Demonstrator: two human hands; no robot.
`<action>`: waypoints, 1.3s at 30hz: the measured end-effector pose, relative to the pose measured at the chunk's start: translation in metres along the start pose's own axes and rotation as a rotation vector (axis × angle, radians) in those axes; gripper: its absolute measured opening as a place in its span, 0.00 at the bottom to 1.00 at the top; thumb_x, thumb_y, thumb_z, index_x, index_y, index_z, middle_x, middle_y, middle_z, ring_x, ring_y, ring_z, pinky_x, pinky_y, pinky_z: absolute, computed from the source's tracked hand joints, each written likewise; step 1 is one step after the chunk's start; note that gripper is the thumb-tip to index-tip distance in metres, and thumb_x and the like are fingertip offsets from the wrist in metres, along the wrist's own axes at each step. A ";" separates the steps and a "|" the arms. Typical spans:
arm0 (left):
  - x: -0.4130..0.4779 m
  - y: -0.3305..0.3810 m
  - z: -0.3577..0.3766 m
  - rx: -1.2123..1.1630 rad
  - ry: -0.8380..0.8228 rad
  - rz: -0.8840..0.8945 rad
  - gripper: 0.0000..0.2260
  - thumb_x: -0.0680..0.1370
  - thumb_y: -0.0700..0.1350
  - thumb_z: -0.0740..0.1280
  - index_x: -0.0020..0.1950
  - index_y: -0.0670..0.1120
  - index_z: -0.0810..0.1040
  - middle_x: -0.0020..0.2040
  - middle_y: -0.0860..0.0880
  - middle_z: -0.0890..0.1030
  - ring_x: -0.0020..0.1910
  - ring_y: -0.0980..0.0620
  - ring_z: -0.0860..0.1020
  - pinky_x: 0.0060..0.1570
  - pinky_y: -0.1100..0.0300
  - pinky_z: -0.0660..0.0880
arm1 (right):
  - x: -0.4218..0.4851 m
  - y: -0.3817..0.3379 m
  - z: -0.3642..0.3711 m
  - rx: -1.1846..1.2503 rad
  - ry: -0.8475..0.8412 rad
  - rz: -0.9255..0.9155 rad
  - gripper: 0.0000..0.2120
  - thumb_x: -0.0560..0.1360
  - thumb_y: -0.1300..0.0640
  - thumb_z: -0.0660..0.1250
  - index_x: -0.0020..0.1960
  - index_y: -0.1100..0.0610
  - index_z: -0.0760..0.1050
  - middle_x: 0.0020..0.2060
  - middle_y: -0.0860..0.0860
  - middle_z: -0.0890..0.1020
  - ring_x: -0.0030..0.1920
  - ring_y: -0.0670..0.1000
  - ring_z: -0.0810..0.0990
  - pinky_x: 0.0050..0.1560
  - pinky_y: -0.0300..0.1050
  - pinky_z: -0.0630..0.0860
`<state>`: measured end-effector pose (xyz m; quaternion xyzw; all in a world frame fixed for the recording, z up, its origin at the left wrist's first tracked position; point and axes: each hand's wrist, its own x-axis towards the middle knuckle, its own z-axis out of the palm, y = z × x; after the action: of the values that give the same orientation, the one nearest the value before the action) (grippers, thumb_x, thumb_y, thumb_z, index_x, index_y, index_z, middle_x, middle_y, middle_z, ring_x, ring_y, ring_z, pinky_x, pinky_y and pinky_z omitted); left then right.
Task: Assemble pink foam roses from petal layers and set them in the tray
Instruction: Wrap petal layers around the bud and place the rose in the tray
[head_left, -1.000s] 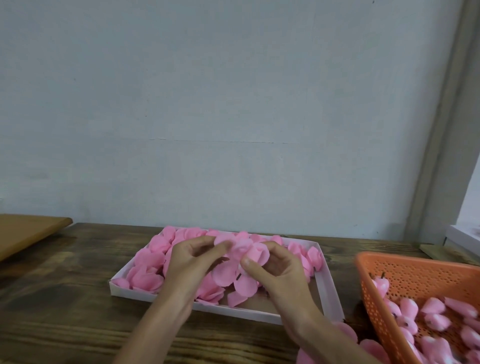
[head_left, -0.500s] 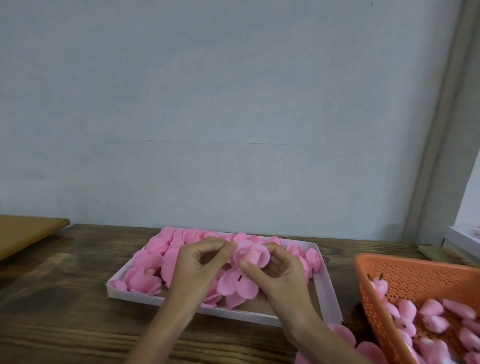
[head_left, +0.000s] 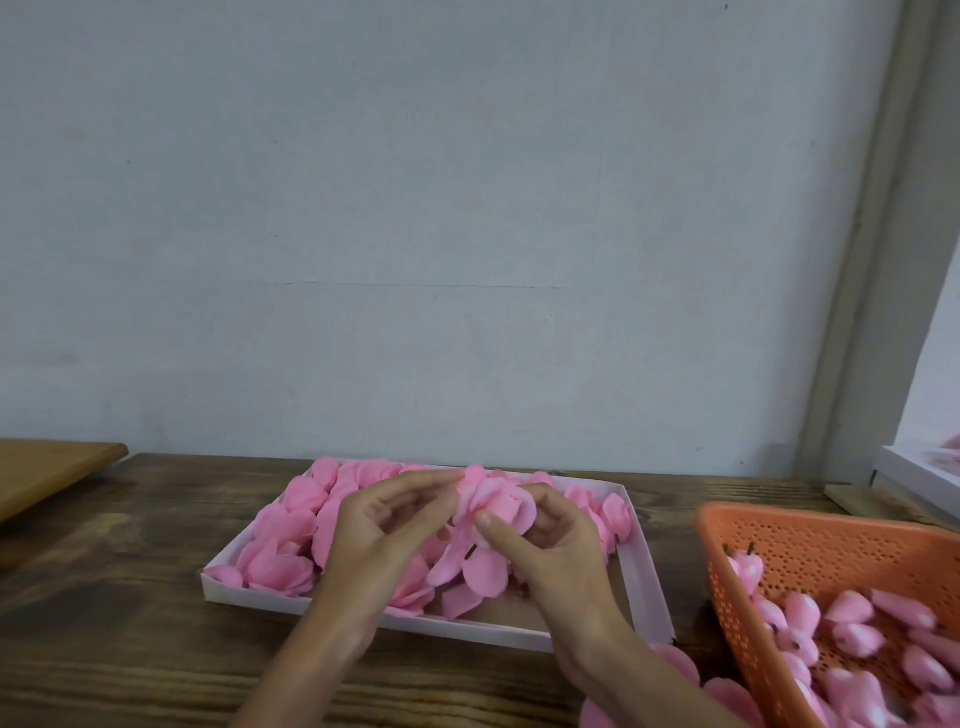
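Note:
A white shallow tray (head_left: 647, 587) lies on the wooden table, filled with pink foam roses (head_left: 291, 525) along its back and left. Above the tray I hold a half-built pink rose (head_left: 496, 506) between both hands. My right hand (head_left: 550, 551) pinches it with thumb and fingers curled round the bud. My left hand (head_left: 384, 530) touches its left side with fingertips on the petals. A lower petal layer (head_left: 480, 569) hangs under the bud.
An orange perforated basket (head_left: 810, 540) of pink rose buds stands at the right. Loose pink petal layers (head_left: 675, 670) lie between basket and tray. A light wooden board (head_left: 47, 473) sits at far left; a white box (head_left: 919, 483) at far right.
Both hands have kept the rose over the tray, raising it slightly; the left fingers have shifted along the petals, and the lower petal layer has moved closer to the bud.

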<state>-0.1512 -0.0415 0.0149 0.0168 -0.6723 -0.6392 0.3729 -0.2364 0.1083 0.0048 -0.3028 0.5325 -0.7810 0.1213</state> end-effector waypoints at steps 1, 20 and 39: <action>0.001 -0.002 -0.003 -0.026 -0.021 -0.013 0.11 0.75 0.42 0.77 0.56 0.52 0.87 0.52 0.45 0.87 0.53 0.46 0.86 0.51 0.58 0.83 | 0.000 0.000 0.000 0.016 0.013 0.007 0.10 0.70 0.58 0.79 0.49 0.58 0.84 0.46 0.58 0.88 0.47 0.56 0.87 0.46 0.49 0.84; 0.005 -0.005 -0.013 0.002 -0.166 -0.254 0.14 0.75 0.32 0.73 0.54 0.49 0.85 0.43 0.42 0.84 0.41 0.37 0.85 0.45 0.52 0.84 | 0.006 0.005 -0.006 0.001 0.126 -0.043 0.12 0.71 0.61 0.79 0.53 0.60 0.83 0.47 0.56 0.88 0.50 0.55 0.88 0.49 0.47 0.85; -0.001 -0.021 0.019 -0.389 0.173 -0.196 0.10 0.79 0.48 0.71 0.50 0.42 0.77 0.39 0.43 0.76 0.39 0.46 0.78 0.39 0.53 0.76 | 0.000 0.004 0.001 -0.008 -0.017 -0.046 0.08 0.73 0.65 0.78 0.50 0.60 0.83 0.46 0.58 0.87 0.47 0.56 0.87 0.45 0.43 0.83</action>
<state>-0.1699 -0.0289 -0.0022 0.0645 -0.4971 -0.7861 0.3617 -0.2364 0.1059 0.0010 -0.3222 0.5276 -0.7787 0.1066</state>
